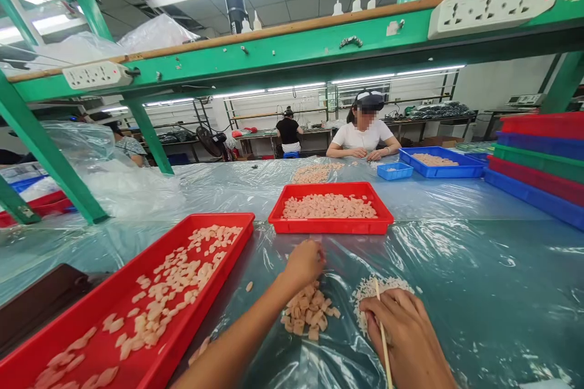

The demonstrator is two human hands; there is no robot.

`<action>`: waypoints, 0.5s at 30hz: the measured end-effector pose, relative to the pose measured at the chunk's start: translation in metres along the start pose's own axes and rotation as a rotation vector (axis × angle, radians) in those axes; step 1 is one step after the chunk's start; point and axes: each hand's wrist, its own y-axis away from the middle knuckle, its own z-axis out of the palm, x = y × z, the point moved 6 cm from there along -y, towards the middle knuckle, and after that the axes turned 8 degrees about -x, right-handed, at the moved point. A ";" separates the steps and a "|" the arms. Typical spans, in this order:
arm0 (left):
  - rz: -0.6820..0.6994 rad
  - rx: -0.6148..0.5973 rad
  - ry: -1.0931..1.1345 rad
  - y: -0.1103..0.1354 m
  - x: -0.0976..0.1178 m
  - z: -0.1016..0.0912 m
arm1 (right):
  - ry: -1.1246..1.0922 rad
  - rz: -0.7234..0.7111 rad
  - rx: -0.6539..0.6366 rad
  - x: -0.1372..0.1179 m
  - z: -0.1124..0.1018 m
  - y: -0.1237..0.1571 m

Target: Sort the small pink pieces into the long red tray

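My left hand (305, 261) reaches forward over a small heap of pale pink pieces (309, 311) on the plastic-covered table, fingers curled down at the far edge of the heap. My right hand (404, 331) grips a thin wooden stick (382, 331) that points toward a patch of small white bits (381, 289). To the left lies a long red tray (214, 282) scattered with more pink pieces. A second red tray (331, 225), filled with pink pieces, sits straight ahead beyond my hands.
A person in a white shirt (364, 134) sits across the table beside blue trays (440, 161) and another pile of pieces. Stacked red, blue and green trays (538, 164) stand at the right. Green frame posts (50, 158) rise at the left, near clear plastic bags.
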 end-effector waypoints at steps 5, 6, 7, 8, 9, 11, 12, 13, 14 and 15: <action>-0.076 0.085 0.129 -0.040 -0.034 -0.008 | 0.004 -0.032 0.025 0.001 0.004 0.000; -0.070 0.084 0.171 -0.045 -0.038 -0.007 | 0.005 -0.037 0.029 0.001 0.005 0.000; -0.059 0.079 0.218 -0.048 -0.041 -0.006 | 0.006 -0.042 0.032 0.001 0.005 0.000; -0.045 0.071 0.272 -0.050 -0.044 -0.005 | 0.007 -0.044 0.033 0.001 0.005 0.000; -0.028 0.059 0.331 -0.051 -0.045 -0.004 | 0.006 -0.044 0.032 0.001 0.005 0.000; 0.013 0.023 0.468 -0.050 -0.047 -0.003 | -0.002 -0.037 0.027 0.000 0.004 0.000; 0.037 0.000 0.542 -0.048 -0.047 -0.003 | -0.008 -0.031 0.022 -0.001 0.003 0.000; 0.062 -0.025 0.617 -0.045 -0.046 -0.004 | -0.017 -0.027 0.015 -0.002 0.003 -0.001; 0.087 -0.054 0.689 -0.043 -0.046 -0.005 | -0.027 -0.023 0.008 -0.003 0.002 -0.001; 0.113 -0.085 0.756 -0.040 -0.044 -0.005 | -0.036 -0.021 0.001 -0.004 0.002 -0.002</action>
